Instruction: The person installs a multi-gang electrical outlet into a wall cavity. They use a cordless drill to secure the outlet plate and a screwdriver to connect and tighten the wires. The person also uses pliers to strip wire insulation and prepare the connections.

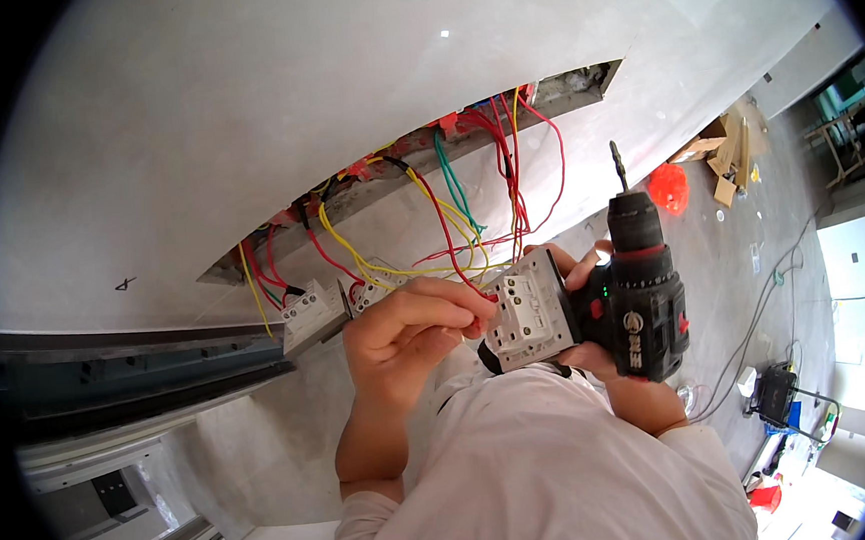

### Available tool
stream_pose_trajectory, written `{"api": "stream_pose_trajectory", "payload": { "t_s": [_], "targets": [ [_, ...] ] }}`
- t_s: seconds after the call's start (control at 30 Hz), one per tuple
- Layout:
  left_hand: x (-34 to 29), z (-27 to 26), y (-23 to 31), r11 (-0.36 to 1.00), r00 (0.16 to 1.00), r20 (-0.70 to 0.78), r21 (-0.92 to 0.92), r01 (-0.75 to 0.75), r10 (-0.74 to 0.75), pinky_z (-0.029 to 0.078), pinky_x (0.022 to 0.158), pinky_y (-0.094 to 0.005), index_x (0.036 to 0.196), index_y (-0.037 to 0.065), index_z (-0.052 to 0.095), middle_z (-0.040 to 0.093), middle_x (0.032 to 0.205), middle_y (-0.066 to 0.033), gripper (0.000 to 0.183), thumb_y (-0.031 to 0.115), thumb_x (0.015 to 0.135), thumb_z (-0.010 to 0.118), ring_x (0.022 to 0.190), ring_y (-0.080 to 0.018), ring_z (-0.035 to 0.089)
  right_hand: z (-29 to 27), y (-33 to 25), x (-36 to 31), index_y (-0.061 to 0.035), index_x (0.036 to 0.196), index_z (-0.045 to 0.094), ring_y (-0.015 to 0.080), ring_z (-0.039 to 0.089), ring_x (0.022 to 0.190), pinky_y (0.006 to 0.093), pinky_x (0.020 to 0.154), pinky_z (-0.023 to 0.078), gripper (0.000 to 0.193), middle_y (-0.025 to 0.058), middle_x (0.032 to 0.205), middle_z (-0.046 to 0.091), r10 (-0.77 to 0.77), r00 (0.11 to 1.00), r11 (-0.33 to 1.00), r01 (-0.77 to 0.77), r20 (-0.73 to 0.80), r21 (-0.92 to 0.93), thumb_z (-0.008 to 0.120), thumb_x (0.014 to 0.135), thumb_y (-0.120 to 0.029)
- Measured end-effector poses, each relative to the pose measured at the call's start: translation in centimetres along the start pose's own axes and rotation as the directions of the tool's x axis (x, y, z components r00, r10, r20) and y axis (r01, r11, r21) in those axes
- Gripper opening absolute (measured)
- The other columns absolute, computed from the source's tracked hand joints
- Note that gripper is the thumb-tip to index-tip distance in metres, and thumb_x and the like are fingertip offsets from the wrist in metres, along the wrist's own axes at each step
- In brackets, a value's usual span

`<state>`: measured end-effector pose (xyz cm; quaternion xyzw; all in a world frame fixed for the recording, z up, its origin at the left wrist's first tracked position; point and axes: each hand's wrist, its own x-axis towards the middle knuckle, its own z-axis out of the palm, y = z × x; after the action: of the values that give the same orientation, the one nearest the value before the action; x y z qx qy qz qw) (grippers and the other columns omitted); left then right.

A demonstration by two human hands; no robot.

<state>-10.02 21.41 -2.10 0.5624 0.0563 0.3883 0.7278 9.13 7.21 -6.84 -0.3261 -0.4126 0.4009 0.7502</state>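
My left hand (404,332) is closed, pinching the end of a red wire (447,231) beside the terminals of a wall switch (528,315). The switch's back, with its screws and white terminal block, faces up. My right hand (574,263) holds the switch by its far edge, fingers wrapped round it. A black cordless drill (645,300) with a bit pointing up is also in that hand; its handle is mostly hidden. Two more switches hang from wires to the left: one with a dark front (312,313) and a white one (372,288).
A long slot (396,177) in the grey wall holds red boxes, with red, yellow and green wires (453,173) hanging out. To the right, the floor has a red bag (669,189), cardboard (731,159), a cable (756,313) and a black work lamp or tool (774,394).
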Motion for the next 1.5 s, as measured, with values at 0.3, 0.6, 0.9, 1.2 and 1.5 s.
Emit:
{"api": "stream_pose_trajectory", "payload": {
  "t_s": [0.3, 0.6, 0.9, 1.2, 1.5],
  "targets": [
    [-0.4, 0.0, 0.4, 0.995, 0.999, -0.002, 0.088, -0.038, 0.038, 0.057, 0.081, -0.0367, 0.099, -0.01, 0.066, 0.07, 0.106, -0.0266, 0.018, -0.017, 0.083, 0.064, 0.094, -0.0275, 0.07, 0.8, 1.8, 0.3, -0.009, 0.156, 0.017, 0.0421, 0.04, 0.147, 0.0582, 0.119, 0.037, 0.114, 0.0039, 0.122, 0.054, 0.021, 0.993, 0.968, 0.009, -0.116, 0.249, 0.095, 0.073, -0.013],
    [-0.8, 1.3, 0.6, 0.95, 0.987, -0.035, 0.28, -0.139, 0.154, 0.057, 0.076, -0.0346, 0.1, -0.008, 0.065, 0.072, 0.099, -0.0236, 0.027, -0.024, 0.078, 0.067, 0.09, -0.0262, 0.07, 1.2, 1.8, 0.9, -0.0085, 0.156, 0.019, 0.0449, 0.044, 0.143, 0.0607, 0.116, 0.042, 0.117, 0.0053, 0.119, 0.053, 0.031, 0.993, 0.955, 0.005, -0.117, 0.297, 0.098, 0.07, -0.017],
    [-0.1, 1.3, 0.8, 0.781, 0.937, 0.092, 0.528, -0.333, 0.337, 0.055, 0.075, -0.0373, 0.102, 0.0, 0.062, 0.073, 0.098, -0.0221, 0.036, -0.024, 0.075, 0.068, 0.084, -0.0275, 0.067, 1.1, 1.9, 1.4, -0.0099, 0.156, 0.024, 0.0468, 0.044, 0.142, 0.0632, 0.117, 0.041, 0.114, 0.0055, 0.118, 0.055, 0.029, 0.996, 0.942, 0.0, -0.082, 0.337, 0.097, 0.068, -0.013],
    [0.0, 1.4, 0.6, 0.709, 0.901, 0.114, 0.578, -0.403, 0.42, 0.056, 0.069, -0.0389, 0.102, -0.004, 0.063, 0.072, 0.097, -0.0208, 0.04, -0.026, 0.068, 0.064, 0.079, -0.0317, 0.067, 0.4, 2.6, 2.1, -0.0113, 0.154, 0.029, 0.0518, 0.045, 0.138, 0.066, 0.116, 0.04, 0.11, 0.005, 0.118, 0.056, -0.051, 0.998, 0.941, 0.038, 0.03, 0.337, 0.097, 0.068, -0.013],
    [0.1, 1.3, 0.5, 0.623, 0.873, 0.197, 0.633, -0.46, 0.446, 0.056, 0.066, -0.0391, 0.101, -0.003, 0.061, 0.072, 0.099, -0.0205, 0.04, -0.027, 0.068, 0.064, 0.078, -0.032, 0.066, 0.8, 2.2, 1.6, -0.0083, 0.154, 0.027, 0.0484, 0.047, 0.139, 0.061, 0.114, 0.045, 0.113, 0.0071, 0.117, 0.056, 0.022, 0.997, 0.931, 0.005, -0.07, 0.365, 0.097, 0.066, -0.01]
  ]
}}
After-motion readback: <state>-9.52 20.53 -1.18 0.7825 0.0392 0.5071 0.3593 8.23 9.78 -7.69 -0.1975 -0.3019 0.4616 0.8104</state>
